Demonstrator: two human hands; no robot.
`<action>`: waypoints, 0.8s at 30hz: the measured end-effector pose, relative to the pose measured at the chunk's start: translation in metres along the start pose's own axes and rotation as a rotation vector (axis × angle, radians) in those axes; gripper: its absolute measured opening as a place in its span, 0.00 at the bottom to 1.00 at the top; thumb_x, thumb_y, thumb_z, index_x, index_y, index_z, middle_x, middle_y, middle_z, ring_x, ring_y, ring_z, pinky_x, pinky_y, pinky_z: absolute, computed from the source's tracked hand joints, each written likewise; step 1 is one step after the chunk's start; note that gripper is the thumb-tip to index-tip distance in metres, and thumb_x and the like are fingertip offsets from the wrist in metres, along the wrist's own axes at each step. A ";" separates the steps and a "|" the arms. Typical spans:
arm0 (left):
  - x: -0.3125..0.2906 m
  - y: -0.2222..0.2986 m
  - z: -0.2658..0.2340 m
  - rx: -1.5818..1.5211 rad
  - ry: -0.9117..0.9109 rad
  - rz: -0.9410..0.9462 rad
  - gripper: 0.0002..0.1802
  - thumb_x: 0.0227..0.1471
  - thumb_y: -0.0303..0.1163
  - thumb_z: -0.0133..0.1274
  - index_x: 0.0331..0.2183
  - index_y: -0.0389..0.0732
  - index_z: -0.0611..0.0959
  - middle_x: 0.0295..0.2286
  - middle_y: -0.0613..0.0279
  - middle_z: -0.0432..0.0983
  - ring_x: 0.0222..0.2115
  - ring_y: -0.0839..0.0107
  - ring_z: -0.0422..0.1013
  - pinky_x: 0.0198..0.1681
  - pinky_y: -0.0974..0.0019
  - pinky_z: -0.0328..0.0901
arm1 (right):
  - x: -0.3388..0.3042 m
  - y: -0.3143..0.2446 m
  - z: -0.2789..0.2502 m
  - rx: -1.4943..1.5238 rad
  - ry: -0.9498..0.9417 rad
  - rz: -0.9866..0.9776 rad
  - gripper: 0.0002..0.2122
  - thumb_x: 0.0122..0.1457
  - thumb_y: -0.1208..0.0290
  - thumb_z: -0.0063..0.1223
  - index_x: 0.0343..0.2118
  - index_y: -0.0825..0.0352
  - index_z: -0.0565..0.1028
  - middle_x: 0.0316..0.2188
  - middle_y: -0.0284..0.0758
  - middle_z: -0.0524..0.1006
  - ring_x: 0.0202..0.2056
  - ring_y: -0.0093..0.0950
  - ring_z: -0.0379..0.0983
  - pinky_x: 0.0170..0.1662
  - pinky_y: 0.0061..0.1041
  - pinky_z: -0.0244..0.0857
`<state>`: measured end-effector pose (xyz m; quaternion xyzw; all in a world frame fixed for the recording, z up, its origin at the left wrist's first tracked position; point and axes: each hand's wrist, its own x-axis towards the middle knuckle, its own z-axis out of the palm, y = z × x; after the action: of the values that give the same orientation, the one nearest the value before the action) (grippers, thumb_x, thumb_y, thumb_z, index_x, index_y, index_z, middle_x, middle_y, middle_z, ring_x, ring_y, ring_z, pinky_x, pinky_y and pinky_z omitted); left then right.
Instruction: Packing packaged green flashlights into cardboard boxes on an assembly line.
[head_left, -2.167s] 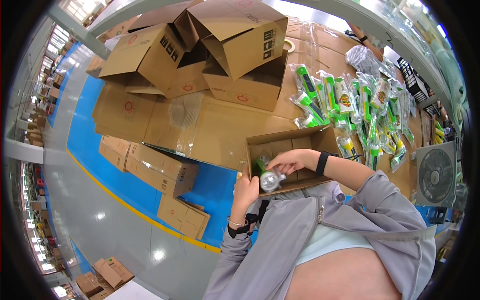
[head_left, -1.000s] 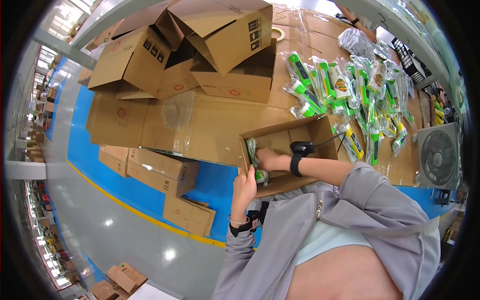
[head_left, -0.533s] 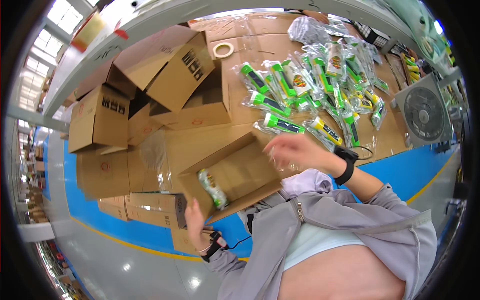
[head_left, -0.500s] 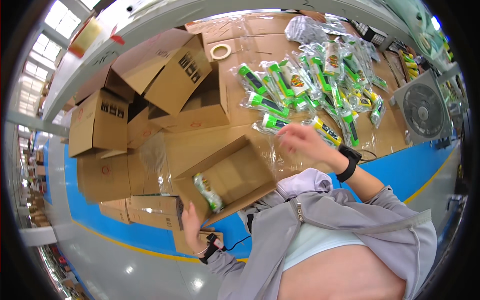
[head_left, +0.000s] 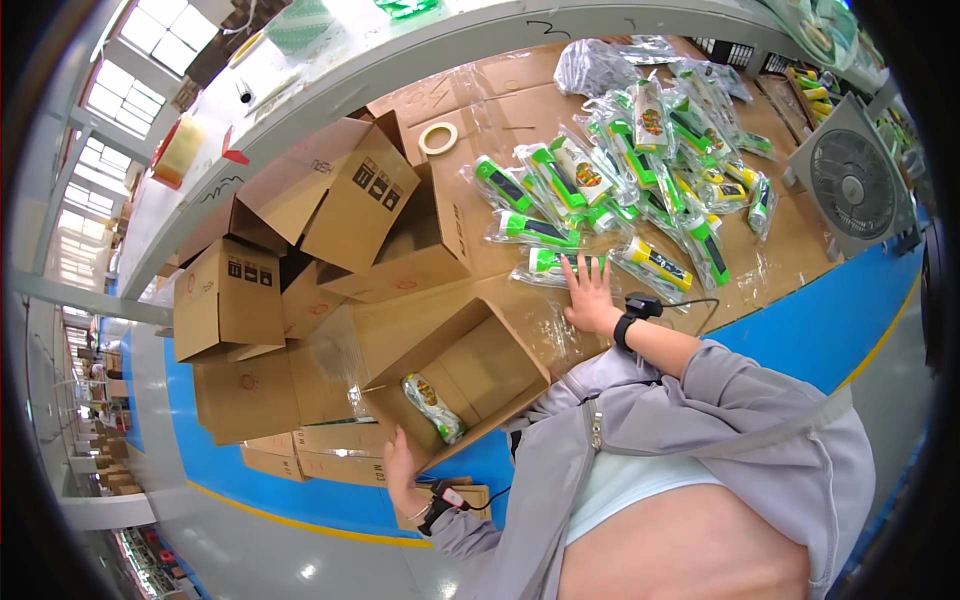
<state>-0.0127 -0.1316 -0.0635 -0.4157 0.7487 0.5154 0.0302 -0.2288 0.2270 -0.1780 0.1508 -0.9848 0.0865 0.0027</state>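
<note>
An open cardboard box [head_left: 503, 402] sits at the table's near edge, with one bagged green-and-white tube-shaped item [head_left: 433, 408] lying in its left end. My left hand [head_left: 400, 468] grips this box by its near left corner. Fingers spread, my right hand [head_left: 592, 298] reaches onto another green-and-white tube [head_left: 556, 262] in a clear plastic bag. Its fingertips rest over the near side of that bag. Just right of the hand lies a bagged yellow tube [head_left: 657, 263] with a dark panel. Farther off is a heap of similar bagged green tubes [head_left: 634, 150].
Several open cardboard boxes [head_left: 360, 205] are stacked at the left. A tape roll [head_left: 438, 138] lies behind them on the cardboard-covered table [head_left: 490, 240]. A grey fan [head_left: 853, 180] stands at the right edge. A shelf beam [head_left: 400, 75] crosses above the far side.
My right hand has come down from above the table onto the bagged green tube, its fingers spreading. My left hand stays on the box corner. The whole view has shifted slightly.
</note>
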 end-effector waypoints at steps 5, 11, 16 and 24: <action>0.009 -0.017 0.025 0.015 0.049 0.049 0.27 0.59 0.44 0.42 0.47 0.28 0.73 0.45 0.46 0.73 0.46 0.56 0.68 0.49 0.61 0.59 | 0.030 0.016 0.018 -0.169 0.062 -0.115 0.32 0.45 0.69 0.52 0.57 0.66 0.60 0.43 0.41 0.66 0.48 0.37 0.60 0.53 0.39 0.54; -0.001 0.014 0.055 0.055 -0.036 0.096 0.28 0.59 0.46 0.42 0.48 0.30 0.73 0.43 0.43 0.74 0.45 0.54 0.69 0.48 0.59 0.60 | 0.025 0.043 -0.016 0.139 -0.252 -0.017 0.20 0.41 0.77 0.54 0.42 0.69 0.69 0.40 0.45 0.70 0.44 0.46 0.67 0.45 0.39 0.65; 0.007 0.022 0.083 0.098 -0.194 0.234 0.25 0.60 0.45 0.40 0.46 0.32 0.73 0.38 0.39 0.74 0.41 0.48 0.70 0.46 0.59 0.61 | -0.008 0.103 -0.079 0.801 -0.583 0.205 0.22 0.48 0.66 0.63 0.45 0.69 0.71 0.39 0.36 0.77 0.38 0.25 0.72 0.45 0.23 0.64; -0.006 0.077 0.148 0.276 -0.428 0.432 0.21 0.58 0.42 0.40 0.45 0.34 0.72 0.38 0.35 0.72 0.42 0.39 0.68 0.44 0.51 0.62 | -0.076 0.070 -0.198 1.304 0.247 0.220 0.18 0.50 0.77 0.61 0.45 0.71 0.72 0.38 0.33 0.78 0.40 0.20 0.73 0.45 0.22 0.67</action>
<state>-0.1154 -0.0009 -0.0723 -0.1215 0.8590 0.4792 0.1331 -0.1812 0.3496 0.0024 0.0093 -0.7330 0.6800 0.0151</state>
